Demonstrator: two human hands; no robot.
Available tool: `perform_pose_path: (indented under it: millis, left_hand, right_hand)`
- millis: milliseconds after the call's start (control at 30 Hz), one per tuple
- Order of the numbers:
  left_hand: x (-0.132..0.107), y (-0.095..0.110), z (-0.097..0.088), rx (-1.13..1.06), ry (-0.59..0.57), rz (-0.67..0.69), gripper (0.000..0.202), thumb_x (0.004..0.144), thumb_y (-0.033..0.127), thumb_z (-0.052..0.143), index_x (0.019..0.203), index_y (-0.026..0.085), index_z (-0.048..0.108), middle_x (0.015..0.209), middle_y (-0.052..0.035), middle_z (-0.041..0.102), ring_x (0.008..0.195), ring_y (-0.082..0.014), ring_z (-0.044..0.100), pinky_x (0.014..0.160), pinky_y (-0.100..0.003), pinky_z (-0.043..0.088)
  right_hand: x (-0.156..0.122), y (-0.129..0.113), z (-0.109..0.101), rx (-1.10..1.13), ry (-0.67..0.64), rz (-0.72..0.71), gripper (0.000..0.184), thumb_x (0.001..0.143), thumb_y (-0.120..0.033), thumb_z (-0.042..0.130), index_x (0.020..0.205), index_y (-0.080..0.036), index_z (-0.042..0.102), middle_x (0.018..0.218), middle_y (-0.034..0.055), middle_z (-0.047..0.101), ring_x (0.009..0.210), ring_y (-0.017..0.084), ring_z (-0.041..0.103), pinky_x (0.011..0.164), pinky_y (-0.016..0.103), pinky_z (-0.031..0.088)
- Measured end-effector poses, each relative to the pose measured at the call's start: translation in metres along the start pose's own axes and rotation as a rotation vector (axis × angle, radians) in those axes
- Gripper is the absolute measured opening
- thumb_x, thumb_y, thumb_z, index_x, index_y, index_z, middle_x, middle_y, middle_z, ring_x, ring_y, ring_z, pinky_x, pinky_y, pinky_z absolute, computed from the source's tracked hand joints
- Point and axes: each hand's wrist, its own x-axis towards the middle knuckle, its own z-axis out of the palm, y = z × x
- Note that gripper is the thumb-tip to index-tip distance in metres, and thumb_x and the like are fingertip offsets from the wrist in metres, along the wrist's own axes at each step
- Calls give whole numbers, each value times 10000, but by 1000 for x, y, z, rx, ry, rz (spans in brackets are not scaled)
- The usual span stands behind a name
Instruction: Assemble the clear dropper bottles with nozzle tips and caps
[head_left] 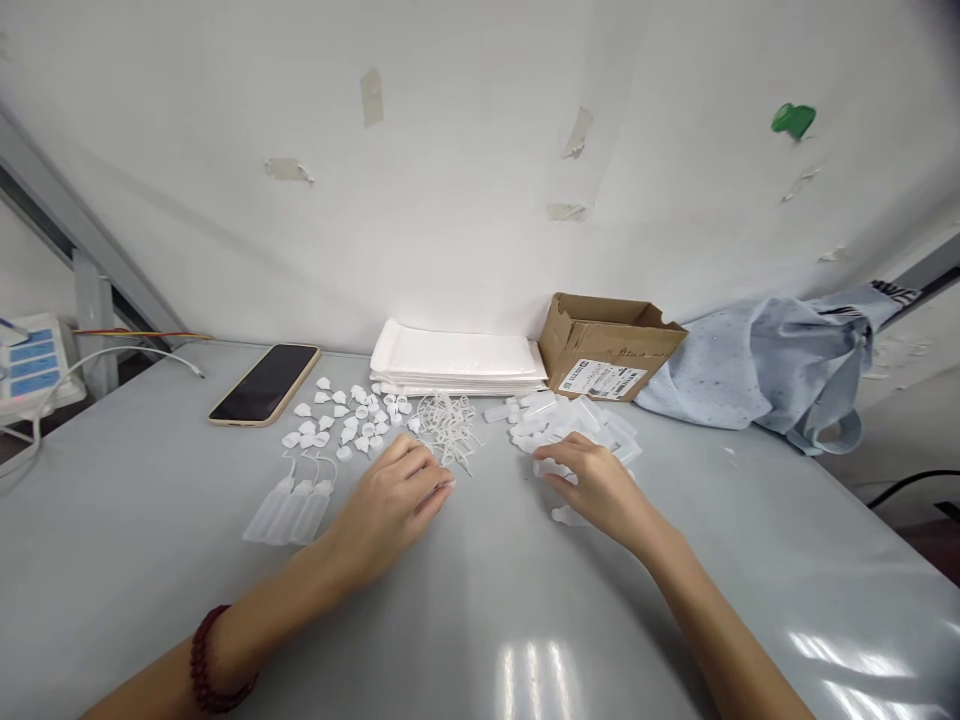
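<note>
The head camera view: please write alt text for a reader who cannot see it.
A person's right hand is at loose translucent plastic bottles on a gray table; the left hand is beside small white caps and thin white cords. Capped bottles and a phone lie to the left; a white stack and a cardboard box stand behind.

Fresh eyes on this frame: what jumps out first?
Two bare hands: the left hand near loose white caps and tangled thin strips, the right hand at the pile of translucent tubes. Next, the green object high on the wall at right, and the dark-screened phone at the table's far left.
</note>
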Motion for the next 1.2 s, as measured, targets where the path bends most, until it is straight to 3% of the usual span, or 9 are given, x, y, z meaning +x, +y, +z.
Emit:
perform_pose_path:
  millis: [100, 300, 433, 567, 667, 800, 933, 1200]
  left_hand:
    - [0, 0, 1, -13, -10, -13, 184, 906, 137, 459, 831, 173, 623, 767, -40, 593, 802, -182, 462, 703, -312, 441]
    - [-2, 2, 3, -32, -33, 1, 169, 898, 117, 474, 833, 168, 620, 775, -40, 598, 803, -180, 464, 698, -308, 439]
    - [-2, 5, 2, -130, -3, -26, 151, 891, 133, 499, 826, 170, 631, 764, -34, 636, 796, -175, 494, 688, -304, 455]
    - [-1, 8, 0, -272, 63, -139, 109, 854, 225, 594, 780, 196, 667, 691, -9, 667, 740, -166, 536, 634, -286, 482]
    - [1, 9, -2, -356, 134, -233, 106, 819, 279, 649, 750, 208, 687, 677, -4, 676, 716, -164, 565, 617, -282, 499]
    - [2, 10, -4, -382, 219, -279, 73, 800, 278, 677, 768, 215, 697, 741, -1, 688, 730, -157, 596, 652, -283, 509]
    - [1, 12, -7, -364, 272, -318, 64, 816, 274, 660, 814, 220, 695, 795, 3, 690, 693, -137, 599, 626, -264, 507]
    - [-1, 12, -6, -344, 348, -293, 42, 817, 230, 667, 849, 209, 684, 831, 3, 688, 725, -133, 615, 651, -257, 510]
  right_hand:
    - [0, 0, 4, -28, -6, -6, 355, 747, -25, 531, 1014, -204, 681, 899, 68, 665, 626, 160, 608, 589, 283, 478]
    - [1, 1, 10, -23, 28, -105, 360, 737, -16, 508, 1002, -217, 648, 934, 66, 680, 917, 245, 598, 643, 312, 494]
    - [-1, -8, 5, 245, 236, -137, 228, 845, -157, 508, 1048, -215, 593, 1000, 83, 627, 828, 206, 581, 641, 322, 497]
    - [-5, -24, 4, 699, 361, 22, 134, 834, -308, 599, 947, -236, 596, 973, 45, 567, 741, 153, 558, 629, 290, 503]
    - [-7, -37, 9, 1021, 270, 186, 217, 753, -375, 697, 811, -212, 566, 957, 23, 557, 680, 124, 568, 646, 284, 501]
    - [-10, -53, 20, 1276, 98, 301, 323, 668, -383, 771, 682, -189, 512, 919, 6, 559, 728, 143, 618, 718, 294, 498]
    - [-14, -63, 29, 1447, -34, 302, 312, 659, -348, 786, 672, -188, 519, 896, -9, 549, 807, 156, 633, 814, 308, 487]
    - [-17, -63, 30, 1508, -68, 261, 273, 688, -296, 775, 670, -187, 526, 923, -15, 532, 816, 144, 634, 869, 313, 476]
